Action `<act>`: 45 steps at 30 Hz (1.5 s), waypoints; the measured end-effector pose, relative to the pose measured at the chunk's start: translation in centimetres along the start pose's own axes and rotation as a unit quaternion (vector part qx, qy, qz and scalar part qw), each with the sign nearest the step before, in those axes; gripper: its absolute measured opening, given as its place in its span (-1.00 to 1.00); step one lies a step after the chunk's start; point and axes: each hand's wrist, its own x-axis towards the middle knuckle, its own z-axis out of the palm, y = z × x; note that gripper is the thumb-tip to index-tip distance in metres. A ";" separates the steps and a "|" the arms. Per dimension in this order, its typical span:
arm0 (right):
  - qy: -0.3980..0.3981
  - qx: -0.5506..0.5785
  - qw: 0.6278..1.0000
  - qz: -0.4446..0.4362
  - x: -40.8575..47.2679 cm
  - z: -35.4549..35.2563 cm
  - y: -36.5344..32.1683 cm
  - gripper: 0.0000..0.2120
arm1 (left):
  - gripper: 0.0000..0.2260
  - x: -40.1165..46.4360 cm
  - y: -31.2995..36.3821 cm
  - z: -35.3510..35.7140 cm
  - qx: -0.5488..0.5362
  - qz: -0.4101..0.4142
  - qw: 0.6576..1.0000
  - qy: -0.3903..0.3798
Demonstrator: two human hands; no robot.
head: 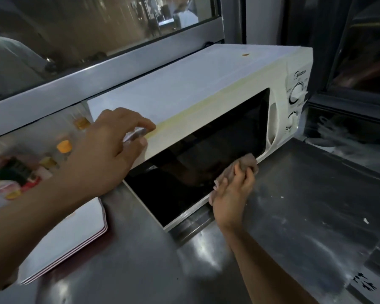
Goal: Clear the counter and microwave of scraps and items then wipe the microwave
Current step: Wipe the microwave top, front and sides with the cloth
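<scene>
A white microwave (184, 88) with a dark glass door stands on the steel counter (294, 205). Its top carries a yellowish streak along the front edge and a small brown scrap (245, 54) near the back. My left hand (110, 148) is at the microwave's top front left edge and pinches a small silvery-white item (134, 134) between thumb and fingers. My right hand (233, 191) grips a crumpled pinkish-brown cloth (247, 164) against the lower edge of the microwave door.
A stack of white flat trays (70, 238) lies on the counter at the left. Blurred bottles and jars with orange and yellow lids (64, 145) stand behind my left arm. A window frame (118, 69) runs behind the microwave. White crumbs and smears dot the counter at the right.
</scene>
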 end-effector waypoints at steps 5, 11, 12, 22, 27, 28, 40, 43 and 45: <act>-0.023 -0.002 0.999 0.031 1.6 -1.0 -2.1 -0.62 | -0.64 -1.4 -0.6 0.1 -0.024 -0.014 0.999 0.035; -0.001 0.077 0.988 -0.133 1.6 -2.0 -9.8 -0.53 | -0.66 -2.0 -1.2 1.3 -0.058 -0.038 0.996 0.064; 0.005 0.082 0.987 -0.137 1.7 -1.7 -9.8 -0.53 | -0.68 -2.0 -1.3 1.4 -0.061 -0.041 0.995 0.068; -0.051 -0.013 0.999 -0.005 -2.8 -0.6 -2.0 -0.78 | -0.65 -2.2 -1.4 1.4 -0.077 -0.036 0.995 0.058; -0.064 -0.002 0.998 -0.028 -2.3 -1.7 -6.9 -0.59 | -0.68 -2.8 -1.9 0.2 -0.115 -0.044 0.992 0.038; -0.055 0.007 0.997 -0.051 -2.0 -2.0 -8.4 -0.60 | -0.69 -3.2 -1.9 -0.1 -0.110 -0.042 0.992 0.037; -0.019 0.031 0.989 -0.143 -5.5 0.4 -5.2 -0.86 | -0.61 -6.4 -2.8 0.0 -0.140 -0.040 0.989 0.034; -0.069 -0.003 0.994 -0.084 -6.4 -0.2 -3.8 -0.82 | -0.57 -6.6 -3.0 -0.4 -0.129 -0.041 0.991 0.011; -0.094 -0.008 0.994 -0.051 -5.9 -0.7 -4.7 -0.80 | -0.56 -6.7 -3.0 -0.8 -0.123 -0.044 0.991 -0.003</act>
